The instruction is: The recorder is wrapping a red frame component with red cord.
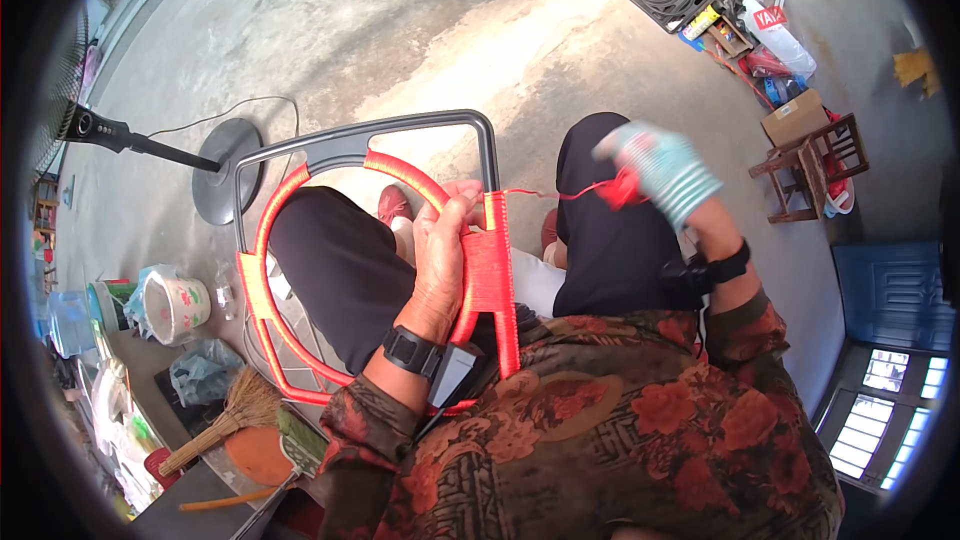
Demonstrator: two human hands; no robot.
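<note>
A black metal frame (400, 121) with a round inner ring rests across my lap, tilted. Bright red cord (490, 275) is wound tightly over much of the ring and the sides. My left hand (440, 245) is closed around the ring beside the right side bar, just above a broad wrapped patch. From that bar a loose strand runs right to a small red bundle of cord (622, 188). My right hand (665, 172), in a pale green striped glove, is closed on this bundle above my right knee; its fingers are somewhat blurred.
A standing fan with a round black base (228, 172) is at the left, its cable on the floor. A straw broom (235, 410), a white bucket (176, 306) and bags crowd the lower left. A small wooden stool (806, 178) and a cardboard box (795, 118) stand at the right.
</note>
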